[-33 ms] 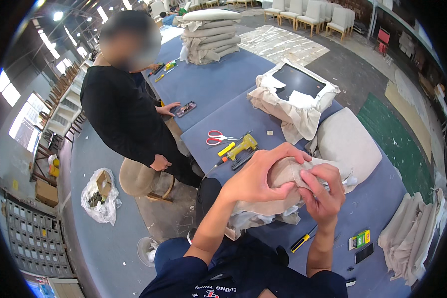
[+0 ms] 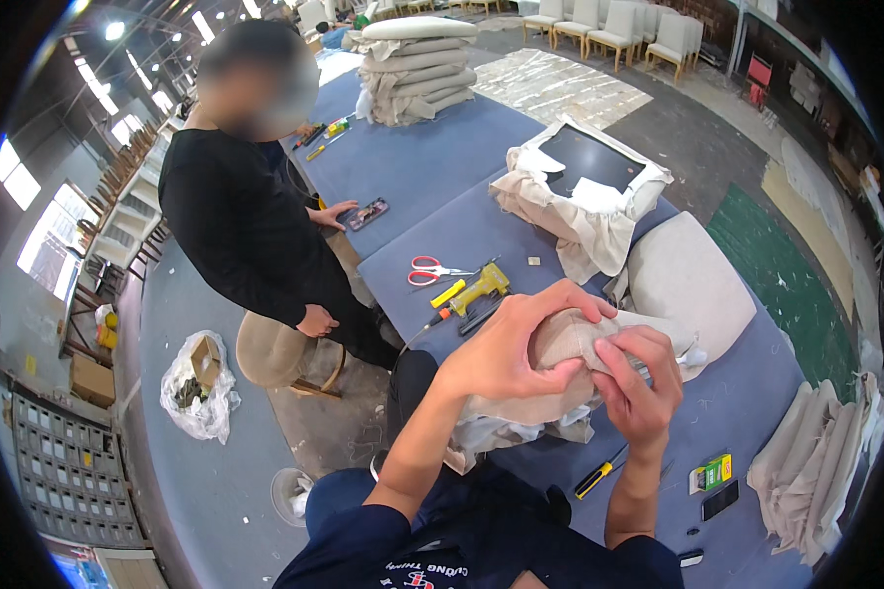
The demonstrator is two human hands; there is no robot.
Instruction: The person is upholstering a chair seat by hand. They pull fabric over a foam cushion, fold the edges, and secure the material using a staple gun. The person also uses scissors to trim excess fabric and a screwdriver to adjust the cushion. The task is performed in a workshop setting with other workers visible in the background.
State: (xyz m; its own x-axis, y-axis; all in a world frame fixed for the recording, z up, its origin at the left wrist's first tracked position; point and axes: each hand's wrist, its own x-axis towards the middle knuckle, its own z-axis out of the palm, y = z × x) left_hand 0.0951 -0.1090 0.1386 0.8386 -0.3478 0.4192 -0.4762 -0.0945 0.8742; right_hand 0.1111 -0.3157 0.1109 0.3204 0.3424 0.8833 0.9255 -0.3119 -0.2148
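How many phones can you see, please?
2: one phone beyond and left of the red-handled scissors, the other phone below the green box. Others may be hidden.

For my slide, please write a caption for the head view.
The wearer's two hands hold beige fabric at a blue table, red-handled scissors nearby.

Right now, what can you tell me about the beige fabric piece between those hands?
The beige fabric piece looks soft and woven, bunched into a rounded bulge with what seems a seam. The left hand curls around it, thumb and fingers spread; the right hand pinches it. White material shows along its uneven lower edge, near the blue tabletop. Its inside is hidden.
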